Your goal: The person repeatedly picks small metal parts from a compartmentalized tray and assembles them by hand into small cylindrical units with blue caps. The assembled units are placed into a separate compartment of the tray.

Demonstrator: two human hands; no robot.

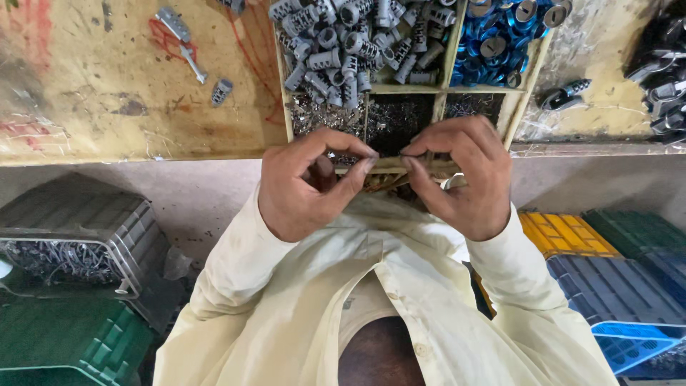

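My left hand (304, 186) and my right hand (464, 179) meet at the near edge of a wooden compartment tray (400, 89). The fingertips of both hands pinch together over something very small; what it is stays hidden between the fingers. The tray's far compartments hold several grey ribbed metal cylinders (357, 43) and blue ring-shaped parts (493, 36). Its near compartments hold tiny shiny metal bits (318, 114). Cream sleeves cover both my arms.
A worn yellowish workbench (107, 93) carries a loose grey cylinder (222, 91) and a small metal tool (182, 39). Black metal parts (661, 64) lie at the right. Below stand a grey crate of metal pieces (71, 236), a green crate (64, 343), and yellow (564, 234) and blue crates (614, 300).
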